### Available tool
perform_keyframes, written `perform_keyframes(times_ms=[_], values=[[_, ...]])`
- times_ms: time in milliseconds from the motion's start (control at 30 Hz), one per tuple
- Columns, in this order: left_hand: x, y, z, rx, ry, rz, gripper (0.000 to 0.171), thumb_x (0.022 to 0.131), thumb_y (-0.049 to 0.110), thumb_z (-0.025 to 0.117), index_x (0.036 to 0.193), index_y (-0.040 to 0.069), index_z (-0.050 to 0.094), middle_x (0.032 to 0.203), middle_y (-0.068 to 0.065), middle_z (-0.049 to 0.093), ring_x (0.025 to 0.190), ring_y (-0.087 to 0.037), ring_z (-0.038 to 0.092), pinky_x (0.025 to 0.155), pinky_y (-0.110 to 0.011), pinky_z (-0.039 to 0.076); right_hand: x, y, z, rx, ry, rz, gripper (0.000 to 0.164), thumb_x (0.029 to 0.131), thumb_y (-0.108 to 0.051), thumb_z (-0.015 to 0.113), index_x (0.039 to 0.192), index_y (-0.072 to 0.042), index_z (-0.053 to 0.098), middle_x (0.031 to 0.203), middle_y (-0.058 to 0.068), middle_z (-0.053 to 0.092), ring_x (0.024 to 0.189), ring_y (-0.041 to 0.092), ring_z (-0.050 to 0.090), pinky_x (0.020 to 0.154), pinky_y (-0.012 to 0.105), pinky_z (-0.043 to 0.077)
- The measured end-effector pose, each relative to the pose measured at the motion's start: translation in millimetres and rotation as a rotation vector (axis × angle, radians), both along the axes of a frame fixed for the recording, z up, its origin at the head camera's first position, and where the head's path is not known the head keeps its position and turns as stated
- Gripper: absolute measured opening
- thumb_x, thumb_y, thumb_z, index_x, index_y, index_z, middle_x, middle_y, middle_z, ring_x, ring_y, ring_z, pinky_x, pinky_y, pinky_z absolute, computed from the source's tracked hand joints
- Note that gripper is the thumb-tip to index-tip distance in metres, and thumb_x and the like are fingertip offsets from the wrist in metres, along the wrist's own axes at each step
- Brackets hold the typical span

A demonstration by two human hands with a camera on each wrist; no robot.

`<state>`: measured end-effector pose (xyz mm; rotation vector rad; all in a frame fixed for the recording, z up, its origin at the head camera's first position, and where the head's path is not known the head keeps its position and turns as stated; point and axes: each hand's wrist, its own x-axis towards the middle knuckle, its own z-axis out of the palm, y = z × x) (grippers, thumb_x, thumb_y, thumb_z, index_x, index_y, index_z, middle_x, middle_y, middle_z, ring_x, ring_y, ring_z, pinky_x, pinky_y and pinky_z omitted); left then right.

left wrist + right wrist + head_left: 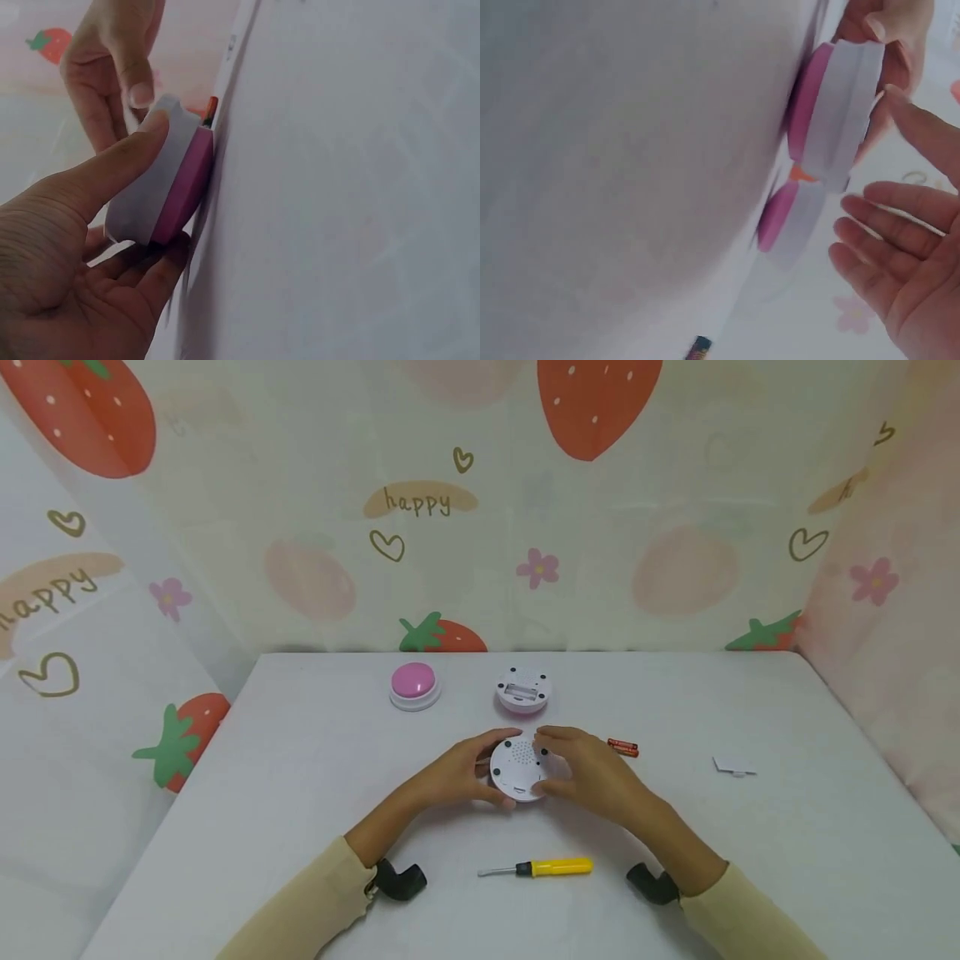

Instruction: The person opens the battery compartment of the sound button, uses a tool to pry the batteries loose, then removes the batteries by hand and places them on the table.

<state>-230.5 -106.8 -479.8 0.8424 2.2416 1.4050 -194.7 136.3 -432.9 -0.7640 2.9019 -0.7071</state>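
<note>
We hold a pink-and-white push button [513,770] base-up between the yellow-handled screwdriver [558,867] and a second upturned button [522,693], our left hand [459,774] gripping its sides between thumb and fingers. Our right hand [591,774] is spread at its right edge, thumb at the base.

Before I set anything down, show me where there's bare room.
Bare: the table left of the pink button and left sleeve; also between the white cover and right sleeve. Crowded: the middle, with left hand and right hand at the held device, the upturned device behind, the screwdriver in front.
</note>
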Motion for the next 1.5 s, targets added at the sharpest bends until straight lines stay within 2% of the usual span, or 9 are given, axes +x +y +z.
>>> perform_keyframes(times_ms=[200, 433, 767, 1000, 1133, 1300, 1500], values=[[1.3, 0, 1.7, 0.018, 0.004, 0.0, 0.093, 0.076, 0.012, 0.091, 0.153, 0.012, 0.041, 0.153, -0.004, 0.047, 0.136, -0.02, 0.05, 0.108, -0.028, 0.046, 6.9, -9, 3.7, 0.063, 0.057, 0.028, 0.064, 0.082, -0.035, 0.086, 0.134, -0.005, 0.066, 0.137, 0.008, 0.064, 0.125, 0.029, 0.061, 0.101, 0.044, 0.053], [1.9, 1, 1.1, -0.017, 0.043, 0.006, 0.093, 0.075, 0.019, 0.093, 0.153, 0.011, 0.042, 0.152, -0.004, 0.049, 0.134, -0.016, 0.053, 0.11, -0.027, 0.043, 9.4, -11, 1.9, 0.116, 0.101, 0.015, 0.057, 0.083, -0.037, 0.084, 0.128, -0.005, 0.07, 0.126, 0.008, 0.071, 0.115, 0.028, 0.068, 0.096, 0.042, 0.056], [2.6, 3, 0.9, -0.042, 0.089, 0.007, 0.095, 0.074, 0.023, 0.094, 0.153, 0.01, 0.043, 0.152, -0.005, 0.05, 0.132, -0.017, 0.054, 0.113, -0.033, 0.042, 14.6, -20, 4.5, 0.209, 0.118, -0.004, 0.042, 0.083, -0.037, 0.084, 0.117, -0.014, 0.075, 0.124, 0.005, 0.072, 0.107, 0.025, 0.071, 0.09, 0.037, 0.059], [1.8, 4, 0.3, -0.04, 0.078, -0.004, 0.094, 0.075, 0.023, 0.093, 0.154, 0.011, 0.043, 0.152, -0.001, 0.05, 0.132, -0.012, 0.054, 0.112, -0.028, 0.041, 17.2, -21, 3.9, 0.24, 0.152, 0.009, 0.039, 0.085, -0.038, 0.082, 0.115, -0.014, 0.075, 0.127, 0.007, 0.07, 0.103, 0.026, 0.072, 0.084, 0.034, 0.06], [1.8, 4, -1.1, -0.035, 0.078, -0.014, 0.093, 0.077, 0.023, 0.091, 0.155, 0.011, 0.041, 0.154, -0.002, 0.048, 0.135, -0.012, 0.05, 0.113, -0.027, 0.039, 17.8, -20, 4.7, 0.278, 0.172, 0.034, 0.042, 0.087, -0.039, 0.08, 0.119, -0.013, 0.074, 0.128, 0.009, 0.069, 0.104, 0.026, 0.072, 0.087, 0.036, 0.06], [1.0, 4, -3.5, -0.022, 0.079, -0.01, 0.092, 0.077, 0.023, 0.092, 0.154, 0.012, 0.042, 0.152, -0.002, 0.05, 0.133, -0.012, 0.053, 0.112, -0.027, 0.041, 17.3, -21, 3.3, 0.357, 0.24, 0.088, 0.04, 0.089, -0.042, 0.077, 0.116, -0.012, 0.074, 0.124, 0.009, 0.071, 0.092, 0.024, 0.073, 0.083, 0.035, 0.061], [0.8, 5, -3.1, -0.037, 0.083, 0.005, 0.091, 0.075, 0.026, 0.092, 0.152, 0.012, 0.045, 0.149, -0.001, 0.053, 0.129, -0.011, 0.055, 0.11, -0.026, 0.043, 18.8, -22, 4.0, 0.493, 0.381, 0.237, 0.034, 0.094, -0.038, 0.073, 0.111, -0.009, 0.074, 0.107, 0.008, 0.074, 0.092, 0.021, 0.072, 0.078, 0.031, 0.061]])
